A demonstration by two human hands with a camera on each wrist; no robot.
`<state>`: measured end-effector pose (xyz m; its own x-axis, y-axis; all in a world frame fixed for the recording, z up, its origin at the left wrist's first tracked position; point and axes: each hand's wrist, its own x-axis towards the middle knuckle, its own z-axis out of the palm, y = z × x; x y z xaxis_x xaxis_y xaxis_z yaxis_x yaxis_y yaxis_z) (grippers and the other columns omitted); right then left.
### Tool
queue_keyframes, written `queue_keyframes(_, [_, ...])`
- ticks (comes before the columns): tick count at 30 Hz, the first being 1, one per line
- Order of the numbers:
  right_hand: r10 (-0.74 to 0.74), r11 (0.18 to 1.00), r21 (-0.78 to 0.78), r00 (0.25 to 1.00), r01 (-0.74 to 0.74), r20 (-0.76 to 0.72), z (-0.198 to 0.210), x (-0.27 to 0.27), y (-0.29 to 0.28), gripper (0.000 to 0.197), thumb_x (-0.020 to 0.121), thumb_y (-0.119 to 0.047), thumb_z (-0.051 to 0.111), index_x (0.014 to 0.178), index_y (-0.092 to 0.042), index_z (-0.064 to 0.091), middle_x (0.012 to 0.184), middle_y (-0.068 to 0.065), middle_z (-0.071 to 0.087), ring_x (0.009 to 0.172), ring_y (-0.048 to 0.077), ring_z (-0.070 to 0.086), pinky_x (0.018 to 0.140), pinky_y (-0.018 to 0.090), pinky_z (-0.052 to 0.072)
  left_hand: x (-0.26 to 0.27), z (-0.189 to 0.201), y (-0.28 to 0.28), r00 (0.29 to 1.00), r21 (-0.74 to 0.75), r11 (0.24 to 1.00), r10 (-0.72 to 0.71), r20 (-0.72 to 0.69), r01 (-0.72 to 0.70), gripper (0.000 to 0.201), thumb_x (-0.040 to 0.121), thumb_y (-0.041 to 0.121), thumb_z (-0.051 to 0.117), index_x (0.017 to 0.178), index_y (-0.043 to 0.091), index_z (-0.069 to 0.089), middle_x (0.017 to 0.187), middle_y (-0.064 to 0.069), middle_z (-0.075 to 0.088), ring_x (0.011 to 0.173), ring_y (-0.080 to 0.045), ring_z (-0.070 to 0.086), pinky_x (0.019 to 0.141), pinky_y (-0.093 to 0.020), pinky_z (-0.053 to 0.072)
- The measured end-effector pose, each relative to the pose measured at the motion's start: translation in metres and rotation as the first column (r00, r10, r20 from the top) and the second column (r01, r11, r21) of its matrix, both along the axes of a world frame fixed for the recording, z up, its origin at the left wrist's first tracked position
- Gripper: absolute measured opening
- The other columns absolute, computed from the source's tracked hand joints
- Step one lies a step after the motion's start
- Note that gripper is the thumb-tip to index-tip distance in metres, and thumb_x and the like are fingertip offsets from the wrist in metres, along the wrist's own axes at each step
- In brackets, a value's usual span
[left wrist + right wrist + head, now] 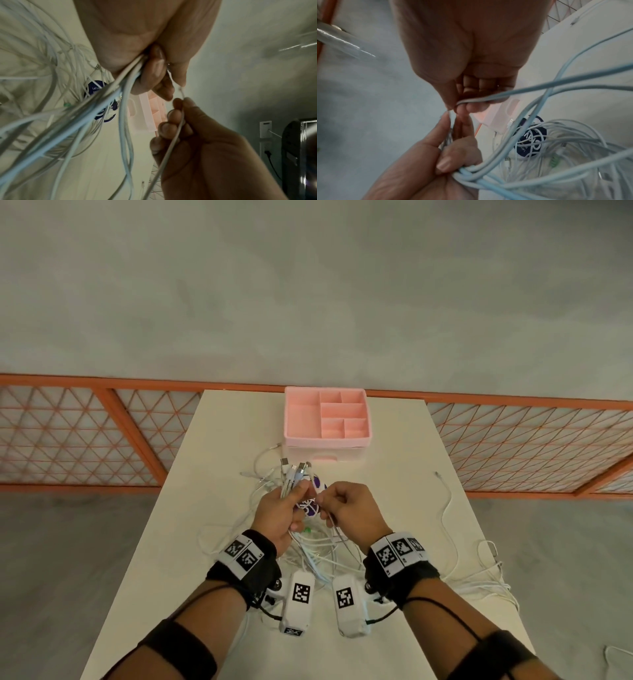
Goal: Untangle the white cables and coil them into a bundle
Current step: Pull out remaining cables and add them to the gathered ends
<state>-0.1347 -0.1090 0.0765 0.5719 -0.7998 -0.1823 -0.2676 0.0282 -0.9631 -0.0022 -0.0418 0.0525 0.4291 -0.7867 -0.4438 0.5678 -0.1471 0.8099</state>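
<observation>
White cables gripped by both hands mid-table; bare tabletop around.

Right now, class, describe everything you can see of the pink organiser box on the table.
The pink organiser box looks like smooth plastic. Its open top is split by thin walls into several compartments, one large at the left and smaller ones at the right; all look empty. A paler front below carries a drawer pull. It stands upright at the table's far edge, just beyond the white cables. Neither hand touches it.

Smooth white plastic-sheathed cables, matt cream table, glossy pink plastic organizer
</observation>
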Motion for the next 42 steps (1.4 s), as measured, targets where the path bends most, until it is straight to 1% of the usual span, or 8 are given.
queue_keyframes(6, [-0.037,0.999,0.029,0.996,0.035,0.075,-0.002,0.010,0.013,0.014,0.094,-0.006,0.061,0.081,-0.004,0.067,0.060,0.003,0.067,0.050,0.012,0.059,0.050,0.021,0.045,-0.006,0.003,-0.002,0.995,-0.049,0.998,0.043,-0.091,-0.048,0.040,0.099,0.046,0.052,0.093,0.007,0.060,0.061,0.001,0.039,0.043,-0.010,0.030,0.040,-0.025,0.032])
queue_keyframes(10, [-0.063,0.995,0.083,0.993,0.055,0.097,-0.007,0.013,0.020,0.016,0.094,-0.010,0.063,0.083,0.002,0.065,0.073,0.016,0.073,0.058,0.018,0.064,0.052,0.019,0.047,-0.014,0.006,-0.001,0.998,-0.082,0.996,0.029,-0.054,-0.033,0.036,0.104,0.035,0.046,0.103,0.001,0.058,0.061,-0.001,0.040,0.044,-0.012,0.033,0.041,-0.027,0.035])
queue_keyframes(14, [-0.002,0.996,-0.090,0.999,-0.001,-0.037,-0.008,0.011,0.021,0.017,0.091,-0.013,0.065,0.079,-0.002,0.066,0.069,0.006,0.073,0.058,0.012,0.067,0.056,0.018,0.047,-0.019,0.004,0.002,0.994,-0.040,0.999,-0.006,0.111,0.011,0.024,0.105,0.026,0.047,0.101,0.003,0.055,0.054,0.003,0.049,0.042,-0.008,0.043,0.043,-0.024,0.035])
queue_keyframes(18, [0.022,0.972,-0.228,0.989,-0.055,-0.143,-0.002,0.007,0.014,0.013,0.084,-0.022,0.073,0.075,-0.014,0.068,0.066,-0.004,0.068,0.055,0.004,0.056,0.057,0.018,0.044,-0.017,-0.003,0.001,0.978,-0.003,1.000,-0.022,0.209,0.023,0.024,0.104,0.027,0.048,0.102,0.005,0.055,0.076,-0.008,0.057,0.058,-0.012,0.051,0.045,-0.023,0.036])
queue_keyframes(24, [0.028,0.931,-0.362,0.999,-0.040,-0.039,0.011,0.011,-0.010,0.041,0.097,-0.022,0.055,0.138,-0.024,0.046,0.134,-0.007,0.051,0.106,-0.005,0.055,0.094,0.027,0.050,-0.018,0.006,0.003,0.965,-0.071,0.988,-0.114,0.234,0.134,0.023,0.106,0.023,0.045,0.096,0.009,0.060,0.068,-0.002,0.054,0.057,-0.011,0.049,0.045,-0.023,0.035])
queue_keyframes(30, [0.234,0.866,-0.411,0.957,-0.285,-0.170,0.026,0.018,-0.014,0.051,0.102,-0.020,0.049,0.151,-0.019,0.034,0.147,-0.001,0.043,0.132,0.009,0.043,0.110,0.021,0.032,-0.025,0.009,0.002,0.934,-0.095,0.969,-0.188,0.303,0.226,0.019,0.094,0.015,0.048,0.087,0.004,0.061,0.075,-0.018,0.060,0.069,-0.027,0.058,0.070,-0.038,0.045])
queue_keyframes(33, [0.189,0.846,-0.461,0.959,-0.269,-0.213,0.030,0.018,-0.016,0.050,0.099,-0.026,0.054,0.147,-0.020,0.041,0.144,-0.002,0.045,0.128,0.010,0.045,0.110,0.026,0.036,-0.023,0.013,0.005,0.901,-0.081,0.941,-0.286,0.324,0.328,0.029,0.103,0.002,0.038,0.079,0.003,0.054,0.055,-0.005,0.054,0.050,-0.019,0.055,0.056,-0.030,0.047])
queue_keyframes(42, [0.179,0.910,-0.337,0.962,-0.242,-0.208,0.034,0.018,-0.021,0.027,0.094,-0.024,0.059,0.119,-0.021,0.066,0.100,-0.005,0.070,0.079,0.008,0.068,0.079,0.029,0.057,-0.020,0.017,0.008,0.869,-0.122,0.878,-0.423,0.256,0.463,0.020,0.103,0.008,0.043,0.088,0.004,0.056,0.062,-0.007,0.055,0.053,-0.020,0.057,0.058,-0.030,0.050])
